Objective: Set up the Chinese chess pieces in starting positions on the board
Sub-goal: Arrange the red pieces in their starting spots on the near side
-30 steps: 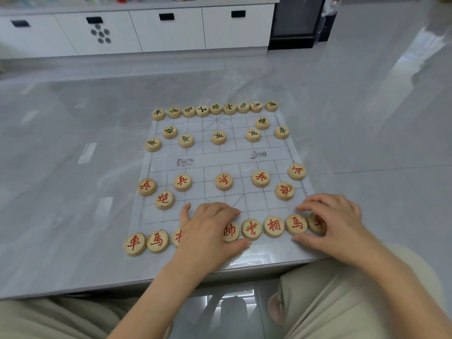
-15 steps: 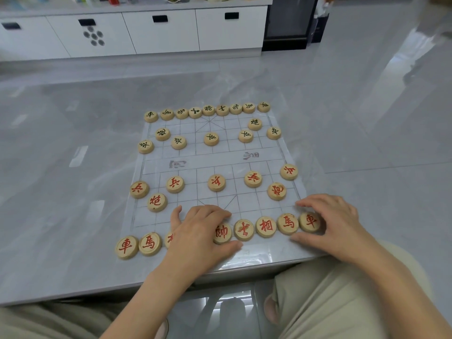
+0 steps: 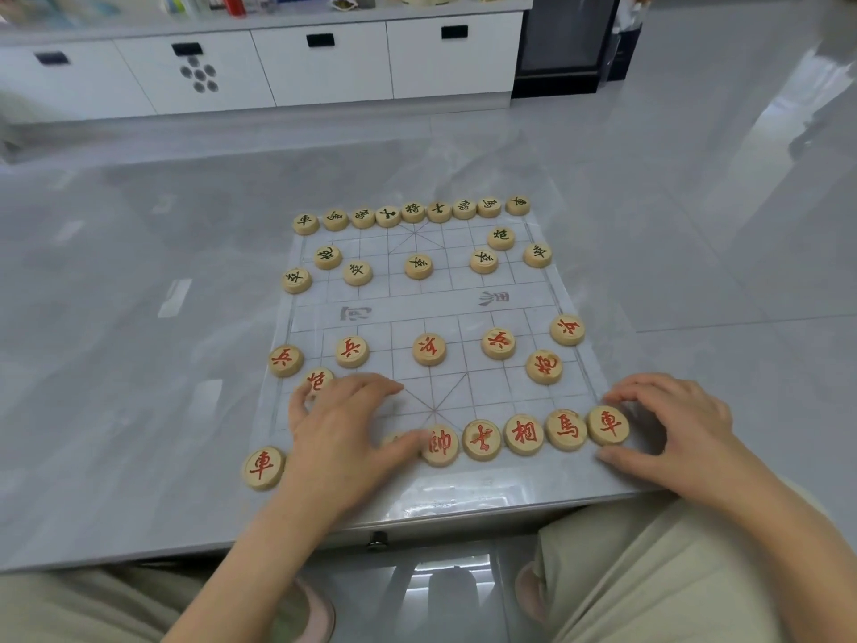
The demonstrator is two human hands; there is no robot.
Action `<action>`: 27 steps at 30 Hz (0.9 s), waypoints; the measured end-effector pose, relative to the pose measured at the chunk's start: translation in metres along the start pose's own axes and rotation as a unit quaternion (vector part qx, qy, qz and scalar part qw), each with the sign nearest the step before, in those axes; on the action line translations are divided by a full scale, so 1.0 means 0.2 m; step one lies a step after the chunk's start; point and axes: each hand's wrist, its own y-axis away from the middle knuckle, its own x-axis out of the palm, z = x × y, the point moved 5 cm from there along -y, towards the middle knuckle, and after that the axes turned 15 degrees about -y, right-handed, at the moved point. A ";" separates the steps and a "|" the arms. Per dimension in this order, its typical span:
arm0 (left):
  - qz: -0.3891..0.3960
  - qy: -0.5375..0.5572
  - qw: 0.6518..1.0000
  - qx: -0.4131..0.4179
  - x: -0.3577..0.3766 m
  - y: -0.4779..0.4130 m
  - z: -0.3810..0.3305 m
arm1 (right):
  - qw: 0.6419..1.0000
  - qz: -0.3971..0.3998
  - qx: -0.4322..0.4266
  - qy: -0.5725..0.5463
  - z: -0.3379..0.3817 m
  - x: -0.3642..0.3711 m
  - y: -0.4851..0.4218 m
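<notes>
Sliding toward 9 o'clock since a second ago, my left hand [image 3: 343,433] is lying spread and relaxed over the red back row [image 3: 524,433], gripping nothing. My right hand [image 3: 672,429] is pinching the red chariot [image 3: 608,425] at the board's [image 3: 417,308] 5 o'clock corner, near the table [image 3: 139,364] edge. Bare tabletop is stretching away at 9 and 3 o'clock.

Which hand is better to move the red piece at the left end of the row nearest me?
Left. The left hand rests right beside that red chariot, while the right hand is at the row's far end, thumb and fingers round the other chariot.
</notes>
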 end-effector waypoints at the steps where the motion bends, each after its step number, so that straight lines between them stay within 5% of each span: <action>1: -0.024 0.007 1.000 -0.017 -0.03 -0.02 0.05 | 1.000 -0.009 0.002 -0.015 0.00 -0.01 0.00; 6: -0.113 0.065 0.987 -0.097 -0.15 -0.16 0.41 | 0.999 -0.022 -0.008 -0.049 0.14 -0.01 -0.07; 12: -0.085 0.047 0.977 -0.188 -0.02 -0.33 0.84 | 0.992 0.054 -0.105 -0.036 0.56 0.30 -0.22; 23: -0.073 -0.095 0.976 -0.181 0.08 -0.39 0.88 | 0.974 0.090 -0.206 0.002 1.05 0.69 -0.53; 27: -0.083 -0.096 0.976 -0.175 0.08 -0.39 0.88 | 0.983 0.096 -0.143 0.065 1.02 0.67 -0.64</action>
